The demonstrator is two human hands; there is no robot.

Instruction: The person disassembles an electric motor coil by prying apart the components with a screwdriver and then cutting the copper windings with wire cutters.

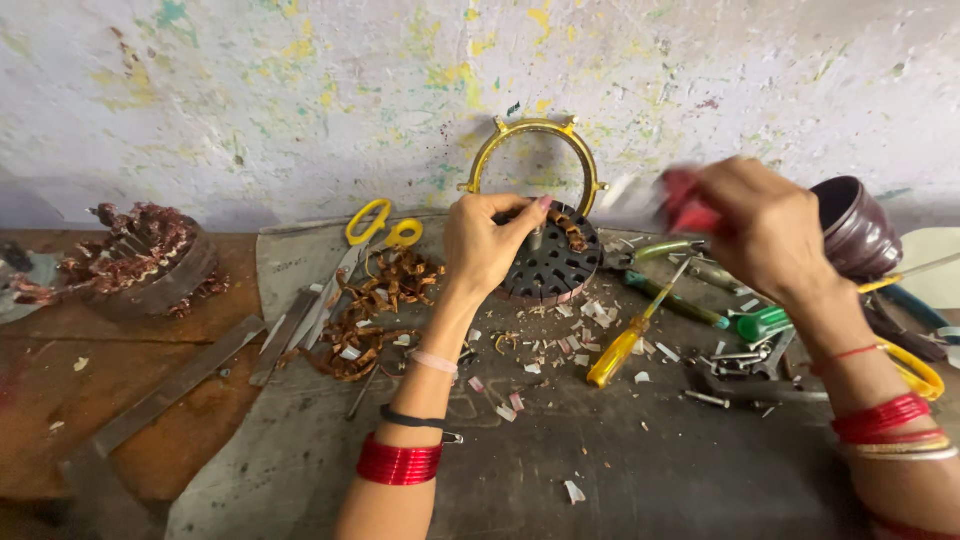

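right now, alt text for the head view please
The left hand steadies a black round motor stator on a littered workbench, while the right hand holds a blurred red tool above it; a yellow-handled screwdriver lies nearby.

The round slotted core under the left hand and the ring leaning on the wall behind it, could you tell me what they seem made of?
Slotted core: dark, dull metal by its look, with coppery wire remnants on top. Ring: probably metal with a yellow-gold painted finish, with small cast-looking lugs.

1. Soft, even daylight; the pale wall [300, 100] is bright, the bench [600, 460] dimmer.
2. Shadows faint and short.
3. Right hand [765, 230] and its red object [688, 208] motion-blurred.
4. Edges bowed by wide-angle distortion.
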